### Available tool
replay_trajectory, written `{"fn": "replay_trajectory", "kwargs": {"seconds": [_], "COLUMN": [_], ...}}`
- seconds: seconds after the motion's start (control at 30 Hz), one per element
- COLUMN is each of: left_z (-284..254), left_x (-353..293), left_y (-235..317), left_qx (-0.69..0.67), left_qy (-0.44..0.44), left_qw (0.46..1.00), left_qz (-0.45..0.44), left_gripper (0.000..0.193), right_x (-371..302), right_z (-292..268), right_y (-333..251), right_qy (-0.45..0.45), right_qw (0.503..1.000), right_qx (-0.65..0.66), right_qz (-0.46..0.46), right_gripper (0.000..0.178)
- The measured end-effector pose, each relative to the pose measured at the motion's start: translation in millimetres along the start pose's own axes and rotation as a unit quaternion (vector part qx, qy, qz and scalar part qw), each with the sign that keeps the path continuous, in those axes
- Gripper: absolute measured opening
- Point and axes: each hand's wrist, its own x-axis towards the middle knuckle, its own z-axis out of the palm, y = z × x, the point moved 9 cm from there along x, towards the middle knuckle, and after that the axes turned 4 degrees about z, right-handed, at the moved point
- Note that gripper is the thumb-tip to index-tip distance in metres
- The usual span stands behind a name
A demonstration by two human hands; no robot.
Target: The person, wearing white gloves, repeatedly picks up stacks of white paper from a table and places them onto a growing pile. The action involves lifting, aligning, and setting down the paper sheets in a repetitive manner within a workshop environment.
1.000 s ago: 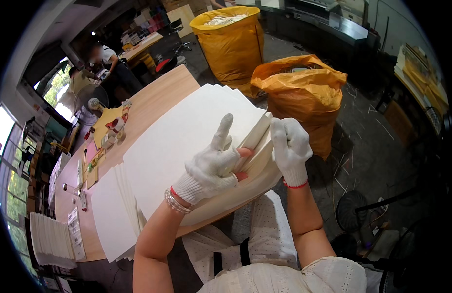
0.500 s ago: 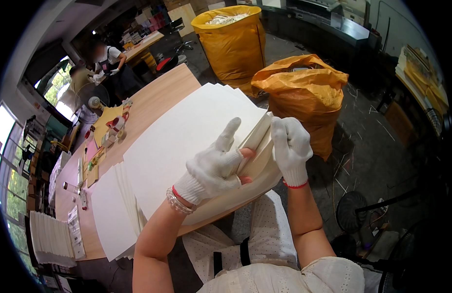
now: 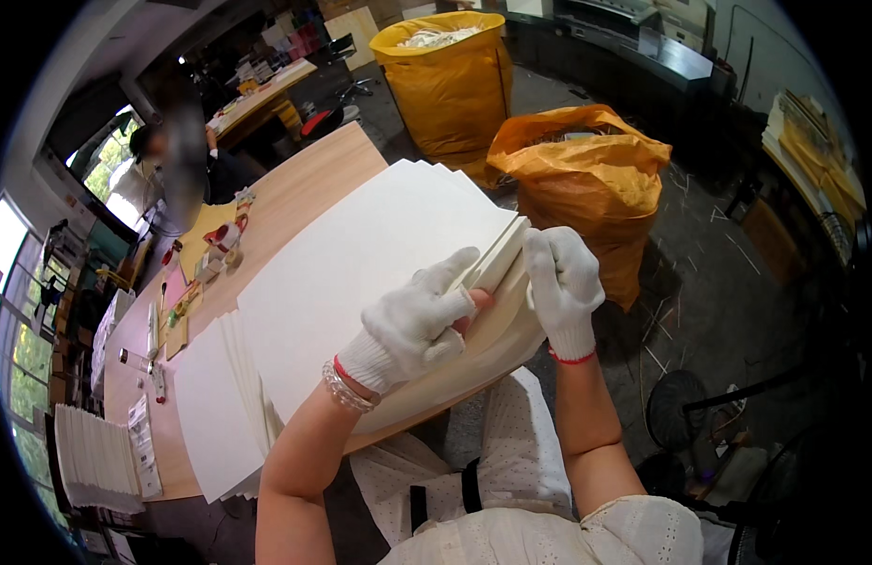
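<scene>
A stack of large white paper sheets covers the near part of the wooden table. My left hand, in a white knit glove with some fingertips bare, is closed on the lifted, curled edge of several sheets. At the corner of the stack, my right hand, also gloved, has its fingers pinched on the sheets' edge. Between both hands the lifted edges bend upward in layers. The right fingertips partly hide the corner. A second, smaller pile of white sheets lies to the left.
Two orange sacks, a tall one and a crumpled one, stand on the floor beyond the table. Tape rolls and small tools lie on the table's left. A paper stack sits far left. A person stands behind the table.
My left fingers have closed in on the sheet edge, the raised finger coming down. My right hand stays nearly in place. The person in the background has shifted position.
</scene>
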Motion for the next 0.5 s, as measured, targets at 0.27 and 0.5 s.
{"fn": "replay_trajectory", "kwargs": {"seconds": [0.27,0.5], "left_z": [-0.3,2.9], "left_x": [-4.9,-5.1], "left_y": [-6.6,-10.3], "left_qx": [-0.040,-0.059], "left_qy": [0.065,0.068], "left_qw": [0.997,0.996], "left_qz": [0.002,-0.001], "left_gripper": [0.043,0.041], "right_x": [-1.9,-1.9], "right_z": [-1.4,-2.1], "right_y": [-1.2,1.9], "right_qy": [0.014,0.007], "right_qw": [1.000,1.000], "right_qx": [-0.002,-0.020], "right_qz": [-0.005,-0.005], "right_gripper": [0.020,0.020]}}
